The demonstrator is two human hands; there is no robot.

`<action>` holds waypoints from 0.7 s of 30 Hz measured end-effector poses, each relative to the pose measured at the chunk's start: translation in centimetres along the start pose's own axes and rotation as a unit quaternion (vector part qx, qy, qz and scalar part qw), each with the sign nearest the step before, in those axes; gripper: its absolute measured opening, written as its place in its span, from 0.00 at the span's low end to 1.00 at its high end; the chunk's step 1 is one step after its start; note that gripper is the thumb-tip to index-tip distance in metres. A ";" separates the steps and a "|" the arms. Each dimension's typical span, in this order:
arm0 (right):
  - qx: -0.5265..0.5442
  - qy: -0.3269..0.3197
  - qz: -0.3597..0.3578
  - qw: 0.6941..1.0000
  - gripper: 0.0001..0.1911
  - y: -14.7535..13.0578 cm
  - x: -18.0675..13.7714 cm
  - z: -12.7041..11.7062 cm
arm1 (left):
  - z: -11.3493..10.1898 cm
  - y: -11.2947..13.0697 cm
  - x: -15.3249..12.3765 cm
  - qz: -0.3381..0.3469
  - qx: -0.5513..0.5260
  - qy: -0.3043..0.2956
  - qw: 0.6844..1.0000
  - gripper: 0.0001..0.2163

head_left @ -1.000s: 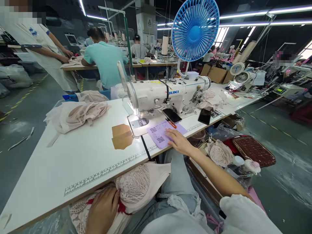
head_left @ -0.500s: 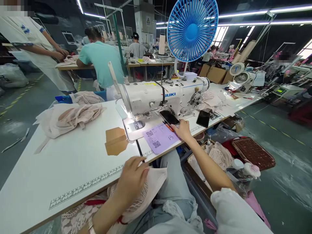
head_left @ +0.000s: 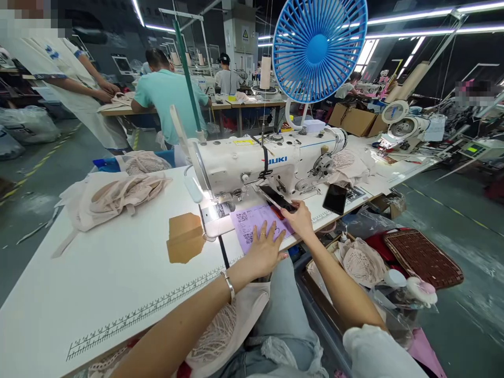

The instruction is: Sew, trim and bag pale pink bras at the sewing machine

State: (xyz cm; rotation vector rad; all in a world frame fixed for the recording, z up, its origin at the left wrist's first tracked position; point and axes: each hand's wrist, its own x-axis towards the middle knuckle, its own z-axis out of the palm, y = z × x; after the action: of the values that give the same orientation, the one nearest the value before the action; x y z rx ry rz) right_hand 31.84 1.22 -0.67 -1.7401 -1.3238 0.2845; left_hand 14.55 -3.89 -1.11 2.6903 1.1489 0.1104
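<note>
My left hand (head_left: 265, 247) lies with fingers spread across a purple paper sheet (head_left: 244, 223) printed with QR codes, covering part of its handwritten number. My right hand (head_left: 301, 218) grips the near end of a black-screened phone (head_left: 277, 198), which is tilted beside the sewing machine's base. Under the phone and right fingers, a bit of an orange-handled tool (head_left: 276, 212) shows; most of it is hidden. The white JUKI sewing machine (head_left: 252, 163) stands just behind, its needle area lit. Pale lace fabric (head_left: 216, 336) hangs over my lap below the left forearm.
A second phone (head_left: 335, 199) lies to the right. Brown card (head_left: 185, 238) and a pale fabric pile (head_left: 118, 197) are on the left of the table (head_left: 129, 278). A blue fan (head_left: 317, 49) stands behind the machine. A bin of lace pieces (head_left: 360, 261) is at lower right. Other people sit and stand beyond.
My left hand has moved from the table's front edge up and right onto the purple sheet. My right hand has gone from the orange-handled tool to the phone, whose near end is raised.
</note>
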 end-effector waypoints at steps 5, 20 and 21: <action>0.030 0.033 -0.015 0.999 0.26 1.5 -1.9 -1.9 | -0.7 -0.8 2.9 0.072 -0.040 0.000 0.997 0.29; -0.157 -0.002 -0.092 0.983 0.32 1.3 -1.5 0.1 | -2.8 -4.2 -5.9 0.168 -0.039 0.156 0.973 0.14; -0.173 -0.002 -0.103 0.980 0.31 1.3 -1.7 0.0 | -3.4 -5.9 -7.8 0.146 -0.042 0.171 0.974 0.14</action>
State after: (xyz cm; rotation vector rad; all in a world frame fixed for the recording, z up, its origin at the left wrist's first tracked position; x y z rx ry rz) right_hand 32.03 -0.28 -2.24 -1.8623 -1.6157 -0.0649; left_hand 4.46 -4.95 1.00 2.8150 0.7926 0.6748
